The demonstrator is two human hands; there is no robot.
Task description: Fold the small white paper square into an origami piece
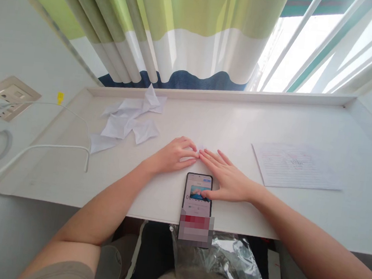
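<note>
Both hands are over the middle of the white desk (pixel 165 200), their fingertips meeting or nearly so. Between them shows a small whitish piece (pixel 201 148), mostly hidden and too small to make out. My left hand (pixel 178 155) has its fingers bent, the tips at this piece; what it grips, if anything, cannot be seen. My right hand (pixel 227 175) lies with fingers spread, palm down, its thumb over the screen of a phone (pixel 194 207). The phone stands at the desk's front edge, showing a timer and a small picture.
Crumpled or folded white papers (pixel 124 119) lie at the back left. A lined paper pad (pixel 297 168) is on the right. White cables (pixel 54 146) cross the left side. A clear plastic bag (pixel 232 261) is below the front edge; curtains (pixel 201 33) hang behind.
</note>
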